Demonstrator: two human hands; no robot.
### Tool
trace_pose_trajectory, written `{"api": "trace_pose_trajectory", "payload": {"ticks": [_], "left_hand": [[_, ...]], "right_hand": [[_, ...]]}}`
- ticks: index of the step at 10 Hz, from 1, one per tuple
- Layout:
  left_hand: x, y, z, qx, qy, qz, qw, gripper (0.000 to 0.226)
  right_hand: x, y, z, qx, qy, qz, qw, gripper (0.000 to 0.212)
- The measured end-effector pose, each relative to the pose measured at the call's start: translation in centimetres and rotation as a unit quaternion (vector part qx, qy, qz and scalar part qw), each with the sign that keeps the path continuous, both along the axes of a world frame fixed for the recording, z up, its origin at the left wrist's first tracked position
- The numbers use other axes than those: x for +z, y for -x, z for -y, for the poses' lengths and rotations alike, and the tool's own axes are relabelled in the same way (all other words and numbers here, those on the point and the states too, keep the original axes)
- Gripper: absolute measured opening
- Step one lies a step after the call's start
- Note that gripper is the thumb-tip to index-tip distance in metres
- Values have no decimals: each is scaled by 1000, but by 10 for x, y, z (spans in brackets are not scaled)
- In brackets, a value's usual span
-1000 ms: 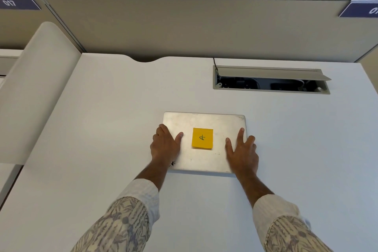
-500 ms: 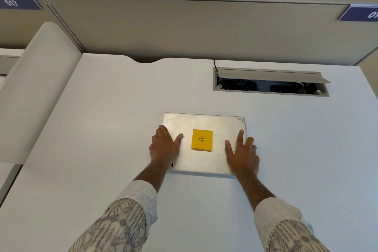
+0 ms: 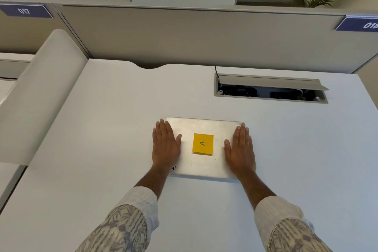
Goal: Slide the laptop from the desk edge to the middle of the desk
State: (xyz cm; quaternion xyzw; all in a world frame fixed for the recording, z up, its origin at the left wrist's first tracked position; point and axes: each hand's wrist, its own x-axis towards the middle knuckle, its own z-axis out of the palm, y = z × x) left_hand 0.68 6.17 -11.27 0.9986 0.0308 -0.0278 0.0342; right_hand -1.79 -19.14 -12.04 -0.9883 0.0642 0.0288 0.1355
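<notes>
L hand (image 3: 165, 146) + R hand (image 3: 239, 149) flat (fingers together) on laptop (image 3: 204, 163)

Both hands cover the laptop's (image 3: 204, 161) side edges. The cable tray's (image 3: 270, 93) dark contents are unclear, perhaps sockets. The right nameplate (image 3: 360, 24) runs off-frame.

- Laptop (image 3: 204, 161): silver, lid closed, flat on the white table (image 3: 102, 129).
- Yellow sticky note (image 3: 203, 143) on its lid, midway between the two grips pressed flat at either side.
</notes>
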Motion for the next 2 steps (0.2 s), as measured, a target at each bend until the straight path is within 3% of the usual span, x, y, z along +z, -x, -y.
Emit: {"api": "trace_pose_trajectory", "payload": {"ticks": [2], "left_hand": [[9,-1,23,-62,20,14,998,68]], "right_hand": [[15,-6,-17,68,-22,22,997,71]]}}
